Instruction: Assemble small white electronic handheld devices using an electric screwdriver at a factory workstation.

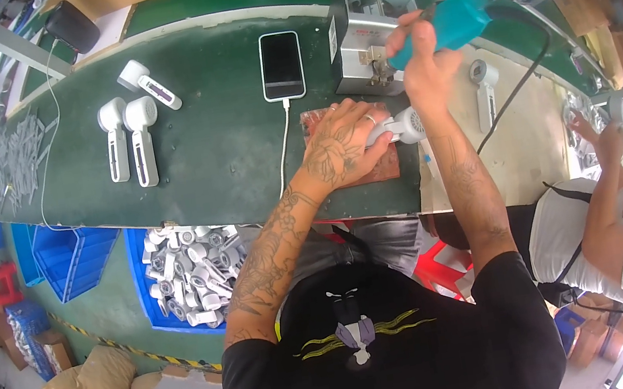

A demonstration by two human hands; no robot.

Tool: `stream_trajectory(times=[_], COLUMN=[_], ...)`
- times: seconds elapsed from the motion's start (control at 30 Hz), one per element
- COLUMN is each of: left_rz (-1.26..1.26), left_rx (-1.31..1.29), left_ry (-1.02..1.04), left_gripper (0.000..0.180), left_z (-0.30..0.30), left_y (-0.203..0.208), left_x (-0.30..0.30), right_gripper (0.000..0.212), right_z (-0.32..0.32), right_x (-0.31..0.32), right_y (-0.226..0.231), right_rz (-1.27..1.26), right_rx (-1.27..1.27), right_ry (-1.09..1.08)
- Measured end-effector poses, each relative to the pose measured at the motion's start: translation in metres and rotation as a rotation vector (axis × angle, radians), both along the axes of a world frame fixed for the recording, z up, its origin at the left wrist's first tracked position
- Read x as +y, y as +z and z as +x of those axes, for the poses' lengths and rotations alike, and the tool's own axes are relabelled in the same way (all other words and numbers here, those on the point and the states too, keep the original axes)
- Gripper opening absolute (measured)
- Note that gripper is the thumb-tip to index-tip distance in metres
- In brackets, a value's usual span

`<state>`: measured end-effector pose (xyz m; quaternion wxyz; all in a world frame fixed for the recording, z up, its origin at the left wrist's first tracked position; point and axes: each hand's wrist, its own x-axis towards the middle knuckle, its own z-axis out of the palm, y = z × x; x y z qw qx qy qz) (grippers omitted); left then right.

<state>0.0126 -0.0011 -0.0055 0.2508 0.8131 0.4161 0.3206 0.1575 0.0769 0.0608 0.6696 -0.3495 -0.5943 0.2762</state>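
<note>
My left hand [342, 142] presses a white handheld fan [410, 126] down on a reddish-brown pad [367, 173], its fingers closed over the handle. The fan's round grille head sticks out on the right of the hand. Raised above the far right of the bench, my right hand [428, 66] grips a teal electric screwdriver [456, 19] with a black cable. The screwdriver's tip is at the front of a silver screw feeder [361, 32]; the fingers partly cover it, so contact there cannot be made out.
A phone [281, 65] on a white cable lies on the green bench [219, 127]. Several white fans [143, 144] lie at left, another [486, 95] at right. Thin grey strips [21, 159] are heaped far left. Below stands a blue bin [151, 305] of fan parts. A co-worker [614, 228] sits at right.
</note>
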Motion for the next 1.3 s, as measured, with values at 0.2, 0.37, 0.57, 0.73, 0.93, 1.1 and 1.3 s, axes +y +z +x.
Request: stream_trajectory(times=[0.2, 0.37, 0.57, 0.73, 0.93, 1.1, 1.3], left_rz=[0.141, 0.036, 0.141, 0.137, 0.183, 0.129, 0.114], left_rx=[-0.009, -0.021, -0.011, -0.015, -0.012, 0.083, 0.079], left_ry=[0.052, 0.011, 0.046, 0.044, 0.059, 0.036, 0.009], left_gripper=[0.035, 0.033, 0.033, 0.034, 0.032, 0.033, 0.033], left_z=[0.006, 0.0, 0.006, 0.004, 0.006, 0.006, 0.008], left_y=[-0.005, -0.006, -0.003, -0.001, -0.004, 0.002, 0.006], left_x=[-0.002, 0.0, 0.003, 0.001, 0.0, -0.001, 0.002], right_gripper=[0.035, 0.037, 0.047, 0.048, 0.04, 0.05, 0.048], right_z=[0.005, 0.001, 0.029, 0.031, 0.03, 0.033, 0.034], right_x=[0.003, -0.022, -0.067, -0.075, -0.076, -0.077, -0.076], right_y=[-0.009, 0.001, 0.003, -0.003, -0.014, -0.022, -0.024], right_rz=[-0.067, -0.218, -0.219, -0.256, -0.276, -0.273, -0.236], right_rx=[0.074, 0.059, 0.103, 0.103, 0.126, 0.028, 0.019], right_ry=[-0.021, -0.015, 0.057, 0.089, 0.118, 0.137, 0.121])
